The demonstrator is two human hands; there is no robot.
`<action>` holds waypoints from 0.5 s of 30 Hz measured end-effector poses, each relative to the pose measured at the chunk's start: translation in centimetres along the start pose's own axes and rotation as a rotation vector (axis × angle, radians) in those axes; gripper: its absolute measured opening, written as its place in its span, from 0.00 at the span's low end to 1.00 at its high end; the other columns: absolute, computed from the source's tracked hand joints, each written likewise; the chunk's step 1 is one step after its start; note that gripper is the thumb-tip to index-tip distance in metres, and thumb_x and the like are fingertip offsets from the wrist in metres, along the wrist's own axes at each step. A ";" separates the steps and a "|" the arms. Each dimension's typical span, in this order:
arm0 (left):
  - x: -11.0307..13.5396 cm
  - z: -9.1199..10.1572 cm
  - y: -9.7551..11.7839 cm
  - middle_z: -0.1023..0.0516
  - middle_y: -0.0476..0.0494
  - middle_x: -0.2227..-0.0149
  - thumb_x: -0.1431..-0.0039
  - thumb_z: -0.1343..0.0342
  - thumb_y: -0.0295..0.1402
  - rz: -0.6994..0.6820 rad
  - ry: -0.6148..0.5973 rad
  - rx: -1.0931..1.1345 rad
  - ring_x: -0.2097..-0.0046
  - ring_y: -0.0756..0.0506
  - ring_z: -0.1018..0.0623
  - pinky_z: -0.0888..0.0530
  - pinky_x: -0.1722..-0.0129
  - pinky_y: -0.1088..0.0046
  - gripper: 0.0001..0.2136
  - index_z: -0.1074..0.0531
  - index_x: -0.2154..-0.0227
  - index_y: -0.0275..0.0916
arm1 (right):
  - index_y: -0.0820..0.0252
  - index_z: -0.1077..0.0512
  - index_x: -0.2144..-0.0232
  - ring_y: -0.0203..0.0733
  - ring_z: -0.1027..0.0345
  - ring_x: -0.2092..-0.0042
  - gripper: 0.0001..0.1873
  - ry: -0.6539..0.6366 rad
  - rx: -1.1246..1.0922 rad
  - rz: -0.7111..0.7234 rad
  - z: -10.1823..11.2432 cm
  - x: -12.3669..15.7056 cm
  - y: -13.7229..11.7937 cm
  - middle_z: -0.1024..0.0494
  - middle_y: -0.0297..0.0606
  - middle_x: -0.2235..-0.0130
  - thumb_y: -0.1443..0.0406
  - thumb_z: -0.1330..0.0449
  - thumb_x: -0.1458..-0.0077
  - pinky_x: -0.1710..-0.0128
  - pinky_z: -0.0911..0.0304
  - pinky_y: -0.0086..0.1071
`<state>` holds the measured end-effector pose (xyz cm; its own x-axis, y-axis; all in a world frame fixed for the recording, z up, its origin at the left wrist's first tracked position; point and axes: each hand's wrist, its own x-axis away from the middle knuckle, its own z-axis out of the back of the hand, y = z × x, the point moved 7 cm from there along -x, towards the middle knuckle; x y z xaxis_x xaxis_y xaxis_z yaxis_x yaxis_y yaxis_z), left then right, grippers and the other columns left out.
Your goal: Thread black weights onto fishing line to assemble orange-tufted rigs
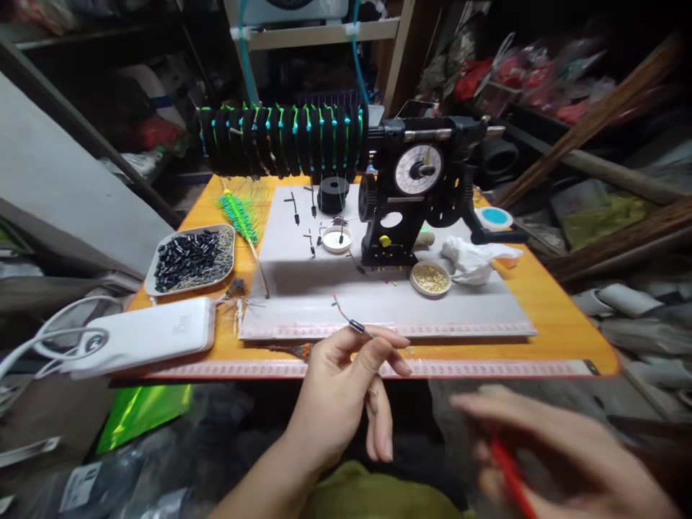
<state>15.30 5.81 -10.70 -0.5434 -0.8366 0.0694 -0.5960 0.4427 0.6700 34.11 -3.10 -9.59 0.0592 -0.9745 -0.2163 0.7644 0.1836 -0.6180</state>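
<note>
Above the table's front edge my left hand [351, 386] is closed in a pinch between thumb and forefinger. It grips a thin wire with a small black cylinder [357, 326] on it; the wire's free end, red at the tip, sticks up to the left. Lower right, my right hand [546, 447] is smeared by motion. Its fingers are wrapped round a red-handled tool [511, 472], whose kind I cannot make out. Beyond the hands stands a black winding machine with a dial [419, 169], its long roller [281, 140] wound with green and blue strands.
At left are a tray [231, 268] of black cylinders and metal pieces, a white power bank [156, 331] with cables, and a stick [258, 263] with green strands. A dish of gold bits [431, 278] and crumpled tissue [473, 259] lie right. Rulers [465, 369] line the front edge.
</note>
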 end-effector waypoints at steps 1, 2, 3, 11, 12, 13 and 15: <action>0.1 -0.1 0.0 0.19 0.51 0.68 0.34 0.42 0.39 0.003 -0.016 0.007 0.87 0.53 0.24 0.35 0.93 0.90 0.09 0.21 0.62 0.40 | 0.46 0.25 0.51 0.45 0.21 0.60 0.25 -0.078 -0.015 0.100 -1.1 -0.4 -2.0 0.18 0.38 0.58 0.57 0.27 0.53 0.63 0.27 0.26; 0.2 -0.2 -0.1 0.19 0.51 0.68 0.34 0.43 0.38 0.009 -0.033 0.015 0.86 0.53 0.24 0.34 0.93 0.90 0.09 0.20 0.62 0.40 | 0.47 0.25 0.52 0.40 0.22 0.66 0.28 -0.205 -0.081 0.196 -2.3 -0.9 -3.9 0.19 0.35 0.62 0.57 0.25 0.56 0.67 0.28 0.23; 0.4 -0.2 -0.2 0.19 0.51 0.68 0.33 0.43 0.38 0.015 -0.046 0.025 0.86 0.53 0.23 0.34 0.92 0.91 0.09 0.21 0.61 0.40 | 0.50 0.25 0.53 0.35 0.26 0.72 0.28 -0.251 -0.152 0.231 -2.9 -1.6 -5.1 0.22 0.32 0.69 0.60 0.24 0.57 0.73 0.31 0.21; 1.0 -0.2 -0.3 0.18 0.50 0.68 0.34 0.42 0.38 0.059 -0.068 0.058 0.86 0.53 0.24 0.33 0.92 0.90 0.09 0.21 0.63 0.38 | 0.59 0.22 0.52 0.34 0.31 0.75 0.20 -0.327 -0.321 0.273 -3.5 -4.2 -6.8 0.26 0.36 0.73 0.54 0.34 0.42 0.77 0.36 0.22; 1.0 -0.3 -0.2 0.19 0.50 0.68 0.35 0.41 0.39 0.067 -0.056 0.049 0.87 0.53 0.24 0.34 0.92 0.90 0.09 0.21 0.63 0.38 | 0.58 0.21 0.52 0.34 0.32 0.75 0.20 -0.323 -0.331 0.277 -3.3 -4.2 -6.9 0.26 0.36 0.74 0.54 0.34 0.43 0.77 0.36 0.22; 1.0 -0.3 -0.2 0.19 0.50 0.68 0.35 0.41 0.39 0.077 -0.044 0.038 0.87 0.54 0.24 0.34 0.92 0.90 0.10 0.22 0.63 0.38 | 0.57 0.21 0.52 0.35 0.32 0.75 0.20 -0.320 -0.341 0.285 -3.2 -4.3 -7.0 0.26 0.35 0.74 0.54 0.33 0.43 0.77 0.36 0.22; 1.1 -0.4 -0.1 0.19 0.50 0.68 0.36 0.40 0.40 0.097 -0.025 0.012 0.87 0.54 0.24 0.34 0.92 0.90 0.10 0.22 0.64 0.38 | 0.55 0.21 0.51 0.36 0.30 0.74 0.20 -0.323 -0.362 0.296 -3.1 -4.6 -7.5 0.24 0.36 0.74 0.56 0.31 0.45 0.76 0.35 0.23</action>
<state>15.00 4.70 -10.35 -0.6135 -0.7814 0.1144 -0.5471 0.5250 0.6519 26.15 0.46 -6.31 0.4748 -0.8541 -0.2123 0.4202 0.4320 -0.7980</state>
